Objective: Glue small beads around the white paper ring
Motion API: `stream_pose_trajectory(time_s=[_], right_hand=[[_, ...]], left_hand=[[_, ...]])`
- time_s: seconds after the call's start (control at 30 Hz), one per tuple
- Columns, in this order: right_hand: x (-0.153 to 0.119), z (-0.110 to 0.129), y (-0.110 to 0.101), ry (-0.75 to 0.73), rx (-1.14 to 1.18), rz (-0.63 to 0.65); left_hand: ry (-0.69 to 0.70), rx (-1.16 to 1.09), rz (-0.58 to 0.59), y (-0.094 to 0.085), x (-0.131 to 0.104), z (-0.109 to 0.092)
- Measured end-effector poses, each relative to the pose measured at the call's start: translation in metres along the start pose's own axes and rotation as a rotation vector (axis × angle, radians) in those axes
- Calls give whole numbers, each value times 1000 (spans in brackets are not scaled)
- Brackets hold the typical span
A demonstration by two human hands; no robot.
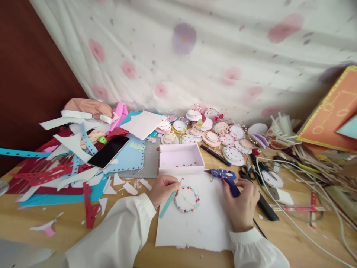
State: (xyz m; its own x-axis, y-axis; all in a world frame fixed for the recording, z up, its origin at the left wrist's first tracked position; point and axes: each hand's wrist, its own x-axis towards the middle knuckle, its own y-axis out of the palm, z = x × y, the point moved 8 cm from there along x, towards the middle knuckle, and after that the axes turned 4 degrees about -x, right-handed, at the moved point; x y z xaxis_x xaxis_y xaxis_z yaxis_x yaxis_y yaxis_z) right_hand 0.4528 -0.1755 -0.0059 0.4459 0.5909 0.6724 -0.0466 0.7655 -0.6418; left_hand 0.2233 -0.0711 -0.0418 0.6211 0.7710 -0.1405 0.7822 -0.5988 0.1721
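My left hand (164, 189) is closed in a pinch on slim teal tweezers (167, 204), whose narrow tip points up and right with a tiny red piece at it. Just right of that hand, a ring of red, white and blue beads (187, 200) lies on a white sheet (195, 234). The fingers of my right hand (242, 201) are closed around the handle of a blue glue gun (223, 174). Its nozzle points left, over the sheet's upper edge. Behind the sheet stands a shallow white box (182, 156) with small red pieces inside.
Several decorated paper discs (211, 138) crowd the back. Paper scraps (69, 163) and a phone (108, 152) cover the left. Scissors (247, 172), a white cable (295, 169), a cup of glue sticks (283, 132) and wooden sticks (315, 163) lie at right.
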Motion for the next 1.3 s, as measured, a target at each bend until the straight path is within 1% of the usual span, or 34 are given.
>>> stream_pose_trajectory(time_s=[0.07, 0.1, 0.17, 0.23, 0.27, 0.3, 0.33, 0.4, 0.5, 0.63, 0.8, 1.0, 1.1, 1.23, 1.3], right_hand=[[0, 20, -17, -87, 142, -66], [-1, 36, -23, -153, 212, -46], [-8, 75, -28, -321, 331, 73], [-23, 123, -24, -563, 407, 278], [-33, 146, -19, -690, 401, 384], [-42, 163, -13, -784, 371, 457], [-47, 176, -7, -846, 330, 496], [-51, 192, 4, -929, 245, 476], [-48, 198, 14, -987, 170, 386], [-43, 196, 13, -1005, 157, 323], [-42, 200, 6, -1046, 172, 304], [-36, 202, 3, -986, 143, 261], [-36, 203, 3, -950, 130, 250], [-41, 205, 3, -990, 155, 256], [-39, 201, 3, -987, 171, 257]], left_hand=[[-12, -38, -41, -2, 0, 1], [-21, -61, -58, -3, 0, 2], [-28, -103, -85, -5, 0, 4], [-22, -124, -113, -7, -1, 5], [-18, -129, -130, -8, -1, 6], [-13, -133, -148, -10, -2, 6], [-8, -140, -165, -11, -2, 6], [3, -160, -182, -11, -3, 4], [19, -159, -152, -7, -4, 0], [22, -120, -124, -4, -4, -2], [11, -84, -115, -5, -2, 3], [-9, -88, -96, -3, -2, 5], [-7, -75, -107, -4, -2, 7], [-9, -49, -134, -7, -1, 9], [-10, -39, -159, -8, -1, 8]])
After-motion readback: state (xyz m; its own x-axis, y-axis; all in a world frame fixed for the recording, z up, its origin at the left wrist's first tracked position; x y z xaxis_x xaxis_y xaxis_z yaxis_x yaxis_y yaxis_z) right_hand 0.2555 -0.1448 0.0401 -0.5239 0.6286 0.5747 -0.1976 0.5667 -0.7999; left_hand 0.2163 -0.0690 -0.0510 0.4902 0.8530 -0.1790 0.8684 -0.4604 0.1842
